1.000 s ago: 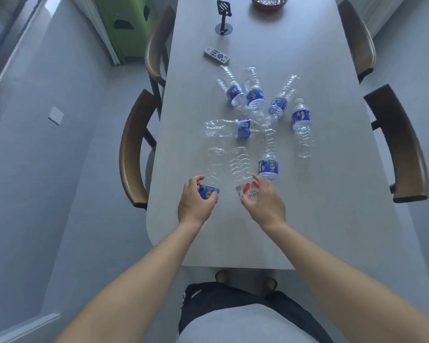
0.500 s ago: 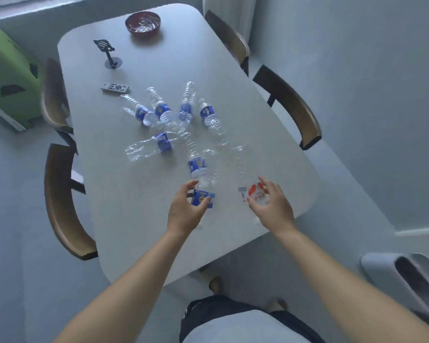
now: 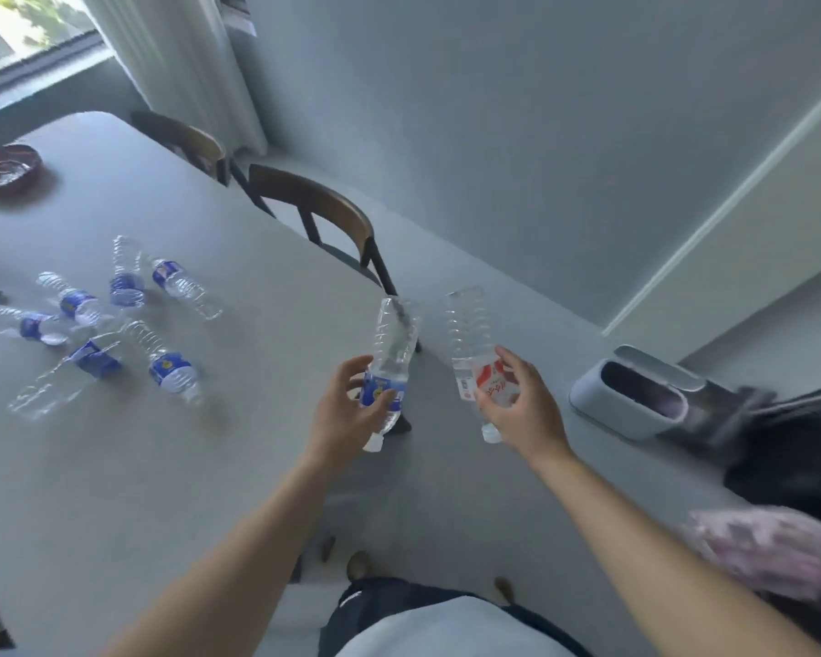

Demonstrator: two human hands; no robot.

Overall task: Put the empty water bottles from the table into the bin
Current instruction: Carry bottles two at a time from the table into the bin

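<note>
Clear plastic fills both hands: my left hand (image 3: 340, 410) grips a blue-labelled bottle (image 3: 389, 367), my right hand (image 3: 524, 410) a red-labelled bottle (image 3: 475, 358), both off the table (image 3: 257, 467). Neither has reached the bin (image 3: 631, 395) on the floor to my right, and about six bottles (image 3: 169, 367) remain on the tabletop.

Clear blue-labelled bottle (image 3: 389, 367), clear red-and-white-labelled bottle (image 3: 475, 353), pale grey bin (image 3: 603, 400), grey table (image 3: 162, 467)

The tabletop (image 3: 238, 296) looks matt, smooth grey. Bottles are clear ribbed plastic: the blue-labelled bottle (image 3: 389, 367) and red-labelled bottle (image 3: 475, 353) carry glossy wrap labels and white plastic caps. The bin (image 3: 603, 400) is smooth matt grey plastic. The near chair (image 3: 314, 201) has a brown wooden backrest on dark legs. The bowl (image 3: 6, 168) shines dark red.
</note>
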